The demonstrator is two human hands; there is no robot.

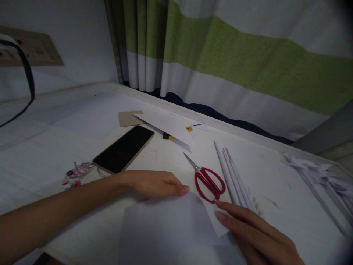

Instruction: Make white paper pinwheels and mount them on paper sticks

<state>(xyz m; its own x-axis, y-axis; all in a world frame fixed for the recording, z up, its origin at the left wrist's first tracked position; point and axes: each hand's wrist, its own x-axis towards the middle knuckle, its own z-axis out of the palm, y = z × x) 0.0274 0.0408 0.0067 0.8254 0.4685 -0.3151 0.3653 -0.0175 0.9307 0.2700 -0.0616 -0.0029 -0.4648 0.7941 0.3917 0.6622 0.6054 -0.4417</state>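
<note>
A white sheet of paper (165, 224) is in front of me, its near part running out of view. My left hand (157, 184) grips its far edge, thumb pointing right and the other fingers mostly hidden. Along the right side a lighter strip of the sheet ends in a corner. My right hand (253, 228) has its fingertips on that strip, thumb and forefinger close together with the paper at them. Just beyond that forefinger lie red-handled scissors (208, 182), blades pointing away to the left.
Thin rolled paper sticks (234, 176) lie right of the scissors. A black phone (124, 149), beaded trinkets (78, 175), brown card (128, 117) and a paper piece (168, 127) over a yellow-and-black tool (189, 129) are farther back. More paper sticks (320, 191) lie far right, below the curtain (234, 55).
</note>
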